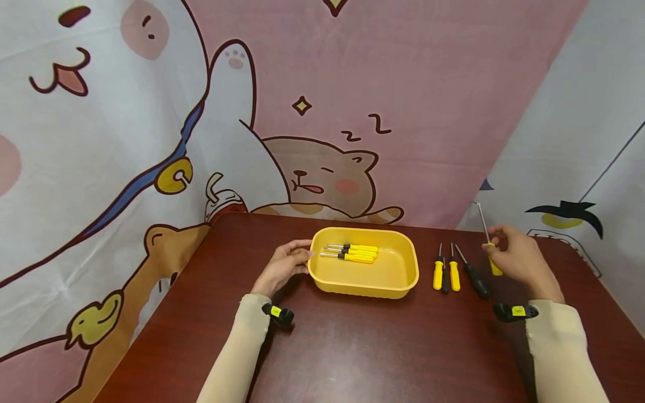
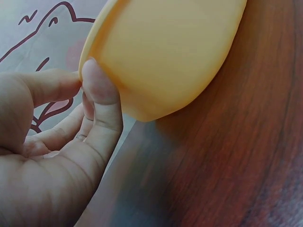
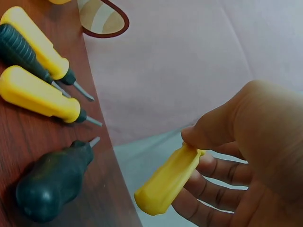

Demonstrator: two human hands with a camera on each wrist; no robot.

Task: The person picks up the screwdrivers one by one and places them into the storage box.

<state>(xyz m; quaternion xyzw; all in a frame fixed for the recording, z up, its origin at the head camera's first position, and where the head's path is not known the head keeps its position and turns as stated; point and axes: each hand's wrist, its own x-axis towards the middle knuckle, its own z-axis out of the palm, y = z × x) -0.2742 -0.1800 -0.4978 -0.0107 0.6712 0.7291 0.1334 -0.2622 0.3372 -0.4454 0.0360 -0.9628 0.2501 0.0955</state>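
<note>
In the head view, my left hand [image 1: 286,265] is at the left end of a yellow plastic tray [image 1: 363,292]. Thumb and index finger pinch the tray's rim [image 2: 111,14] in the left wrist view. Several small yellow-handled screwdrivers [image 1: 360,258] lie inside the tray, shafts to the left. My right hand [image 1: 521,260] holds a yellow-handled tool [image 1: 495,267] above the table's right side. Its long thin shaft points up and away, with a bent tip. Thumb and fingers grip the top of its yellow handle [image 3: 165,182] in the right wrist view.
Between tray and right hand lie two yellow-handled screwdrivers [image 1: 454,277], a small dark-handled one [image 1: 445,284] between them and a larger black-handled screwdriver [image 1: 476,281]. All rest on the dark red-brown table [image 1: 353,347]. A cartoon-printed cloth [image 1: 428,112] hangs behind the table's back edge.
</note>
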